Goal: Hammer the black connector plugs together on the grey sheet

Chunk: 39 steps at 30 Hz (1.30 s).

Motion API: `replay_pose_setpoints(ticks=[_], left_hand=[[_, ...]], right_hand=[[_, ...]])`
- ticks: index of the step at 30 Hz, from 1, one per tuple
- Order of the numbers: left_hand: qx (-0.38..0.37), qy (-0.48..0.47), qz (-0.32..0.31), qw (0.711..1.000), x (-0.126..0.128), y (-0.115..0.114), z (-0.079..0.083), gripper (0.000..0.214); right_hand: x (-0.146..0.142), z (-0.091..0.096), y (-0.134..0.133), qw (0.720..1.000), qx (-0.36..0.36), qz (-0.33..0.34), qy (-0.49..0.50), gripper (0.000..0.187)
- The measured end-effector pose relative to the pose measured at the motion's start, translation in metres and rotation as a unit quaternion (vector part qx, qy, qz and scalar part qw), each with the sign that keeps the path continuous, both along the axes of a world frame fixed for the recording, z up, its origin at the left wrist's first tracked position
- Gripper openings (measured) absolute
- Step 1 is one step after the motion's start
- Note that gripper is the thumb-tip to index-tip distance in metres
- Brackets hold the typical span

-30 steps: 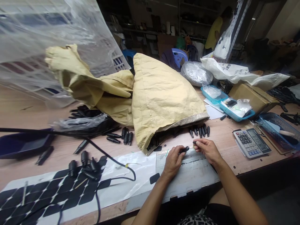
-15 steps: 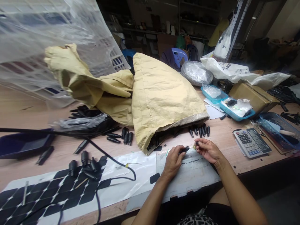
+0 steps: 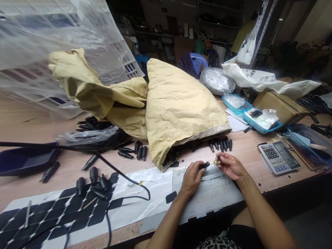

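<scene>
My left hand (image 3: 191, 178) is closed round a small black connector piece (image 3: 204, 165) whose tip sticks out toward the right. My right hand (image 3: 230, 165) pinches a tiny black part (image 3: 218, 158) just right of that tip, with a small gap between the two. Both hands hover over a grey plastic sheet (image 3: 215, 193) at the table's front edge. A row of similar black connectors (image 3: 221, 144) lies just beyond my hands, by the mouth of a big yellow paper sack (image 3: 178, 103).
More black connectors (image 3: 137, 151) lie left of the sack. A flexible solar panel (image 3: 52, 214) with a black cable (image 3: 121, 180) fills the front left. A calculator (image 3: 278, 157), blue baskets (image 3: 259, 121) and a cardboard box (image 3: 280, 107) stand at the right. A person stands far back.
My right hand has turned slightly and drawn the tiny part a little away from the connector in my left hand. The left hand has stayed in place.
</scene>
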<state>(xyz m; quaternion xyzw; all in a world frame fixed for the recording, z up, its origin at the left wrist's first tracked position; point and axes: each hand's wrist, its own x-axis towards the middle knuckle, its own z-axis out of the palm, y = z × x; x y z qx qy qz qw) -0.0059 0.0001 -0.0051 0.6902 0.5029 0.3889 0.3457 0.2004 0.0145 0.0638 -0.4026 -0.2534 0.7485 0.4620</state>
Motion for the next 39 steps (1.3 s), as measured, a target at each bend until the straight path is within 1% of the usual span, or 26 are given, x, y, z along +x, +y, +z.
replay_pose_setpoints(ticks=[4,9,13,16,18,19,22,23,24,25,26,28,30,32,34,35,36,37,39], left_hand=[[0.001,0.001,0.001,1.0,0.0,0.0,-0.001,0.015],[0.0,0.001,0.0,1.0,0.0,0.0,-0.003,0.016],[0.001,0.002,0.0,1.0,0.0,0.0,-0.002,0.015],[0.003,0.004,-0.002,1.0,0.0,0.0,-0.002,0.015],[0.002,0.005,-0.003,1.0,-0.001,0.0,-0.003,0.015],[0.002,0.006,-0.003,1.0,-0.001,0.0,-0.003,0.016],[0.005,0.005,-0.003,1.0,-0.001,0.0,-0.004,0.016],[0.006,0.005,-0.002,1.0,-0.001,0.0,-0.005,0.016],[0.007,0.006,-0.001,1.0,-0.001,0.0,-0.005,0.016],[0.008,0.006,0.0,1.0,-0.001,0.0,-0.005,0.016],[0.009,0.007,0.0,1.0,-0.001,0.0,-0.005,0.016],[0.012,0.007,0.0,1.0,-0.001,0.001,-0.005,0.016],[0.017,0.007,-0.001,1.0,0.0,0.001,-0.005,0.016],[0.02,0.008,-0.001,1.0,0.0,0.001,-0.005,0.015],[0.018,0.008,0.003,1.0,0.0,0.001,-0.005,0.015],[0.017,0.008,0.003,1.0,0.0,0.001,-0.005,0.015],[0.016,0.007,0.003,1.0,0.0,0.001,-0.005,0.015],[0.014,0.006,0.002,1.0,0.0,0.001,-0.005,0.015],[0.015,0.002,0.001,1.0,-0.001,0.001,-0.006,0.015]], right_hand=[[0.002,0.0,0.0,1.0,0.008,0.011,0.017,0.025],[0.001,0.002,-0.001,1.0,0.016,0.015,-0.006,0.025],[-0.003,0.001,-0.001,0.999,0.029,-0.006,-0.043,0.028],[-0.008,-0.002,0.0,0.992,0.05,-0.018,-0.115,0.028],[-0.011,-0.003,-0.001,0.974,0.086,-0.018,-0.211,0.023],[-0.012,-0.003,-0.001,0.956,0.113,-0.016,-0.271,0.02],[-0.016,-0.001,-0.004,0.878,0.2,-0.008,-0.435,0.016],[-0.017,0.0,-0.005,0.856,0.223,-0.006,-0.466,0.016],[-0.018,0.001,-0.006,0.842,0.241,-0.006,-0.482,0.018],[-0.019,0.001,-0.006,0.835,0.255,-0.01,-0.487,0.02],[-0.019,0.002,-0.006,0.834,0.266,-0.015,-0.483,0.022],[-0.02,0.002,-0.007,0.838,0.277,-0.022,-0.47,0.022],[-0.022,0.003,-0.007,0.837,0.282,-0.013,-0.469,0.025],[-0.024,0.005,-0.007,0.82,0.303,0.008,-0.485,0.026],[-0.025,0.007,-0.009,0.794,0.343,0.018,-0.501,0.017],[-0.026,0.009,-0.009,0.787,0.361,0.012,-0.5,0.015],[-0.026,0.01,-0.009,0.786,0.374,-0.003,-0.493,0.015],[-0.025,0.011,-0.01,0.791,0.379,-0.023,-0.481,0.016],[-0.023,0.012,-0.01,0.807,0.369,-0.052,-0.459,0.017]])
